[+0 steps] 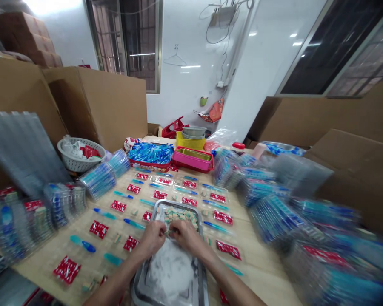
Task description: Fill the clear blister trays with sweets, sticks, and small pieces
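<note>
Both hands meet over a metal tray [205,278] in front of me. My left hand [155,238] has its fingers curled into a pinch, nearly touching my right hand [185,235], whose fingertips are closed as well. Whatever lies between the fingertips is too small to make out. Below the hands, white powder [172,272] covers the near part of the tray. Small pale green and orange pieces [181,213] are heaped at its far end. Around the tray lie rows of clear plastic blister trays with red dotted packets [98,229] and blue plastic tools [83,243].
Stacks of filled clear trays line the right [271,219] and left [98,178] of the wooden table [271,272]. At the back stand a red basket of blue tools [151,154] and a pink bin [193,158]. Cardboard boxes [115,110] rise behind.
</note>
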A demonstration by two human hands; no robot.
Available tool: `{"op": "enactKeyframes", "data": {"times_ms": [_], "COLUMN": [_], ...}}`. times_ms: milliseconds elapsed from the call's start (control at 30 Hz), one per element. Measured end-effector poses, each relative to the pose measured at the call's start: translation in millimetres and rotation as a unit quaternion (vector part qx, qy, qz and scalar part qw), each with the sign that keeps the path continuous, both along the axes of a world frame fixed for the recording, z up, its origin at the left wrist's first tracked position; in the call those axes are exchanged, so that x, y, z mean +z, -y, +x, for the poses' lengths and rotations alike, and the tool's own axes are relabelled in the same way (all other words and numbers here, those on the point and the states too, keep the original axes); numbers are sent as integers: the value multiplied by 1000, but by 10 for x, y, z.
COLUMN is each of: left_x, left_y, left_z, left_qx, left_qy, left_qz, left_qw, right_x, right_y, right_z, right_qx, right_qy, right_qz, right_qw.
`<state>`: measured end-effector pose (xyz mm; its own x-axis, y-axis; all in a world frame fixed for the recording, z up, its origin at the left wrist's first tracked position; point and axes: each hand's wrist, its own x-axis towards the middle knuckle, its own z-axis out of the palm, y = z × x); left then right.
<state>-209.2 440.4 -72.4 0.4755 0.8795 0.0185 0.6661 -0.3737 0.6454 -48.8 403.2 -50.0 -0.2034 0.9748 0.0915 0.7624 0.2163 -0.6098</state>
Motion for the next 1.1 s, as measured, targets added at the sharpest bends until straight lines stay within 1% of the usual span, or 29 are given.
{"op": "enactKeyframes", "data": {"times_ms": [67, 233, 367, 567, 667, 767, 933, 1000, 1100], "left_x": [-33, -61, -51, -3, 31, 21, -40, -37, -8], "left_y": [47, 134, 178, 204, 210, 209, 198, 202, 215], "left_z": [-24, 5, 55, 69, 83, 87, 75, 76, 76], "left_qx": [4, -2, 16, 23, 11, -17, -31, -37, -46], "left_qy": [-8, -14, -17, 8, 33, 55, 68, 68, 66], "left_qz": [-7, -11, 9, 13, 4, -6, -2, 2, 9], "left_qw": [1000, 1000, 1000, 1000, 999, 998, 997, 997, 997], "right_x": [-3, -84, -137, -148, -171, -217, -283, -296, -277], "right_y": [40, 42, 59, 168, 200, 200, 208, 223, 222], "right_z": [22, 47, -16, -45, -58, -74, -87, -93, -78], "right_qx": [-8, -28, -18, -10, -19, -27, -37, -41, -28], "right_qy": [-17, -73, -59, -50, -51, -58, -65, -61, -73], "right_qz": [-4, 26, 7, 0, 18, 46, 29, 33, 38], "right_qw": [1000, 997, 998, 999, 998, 997, 997, 997, 996]}}
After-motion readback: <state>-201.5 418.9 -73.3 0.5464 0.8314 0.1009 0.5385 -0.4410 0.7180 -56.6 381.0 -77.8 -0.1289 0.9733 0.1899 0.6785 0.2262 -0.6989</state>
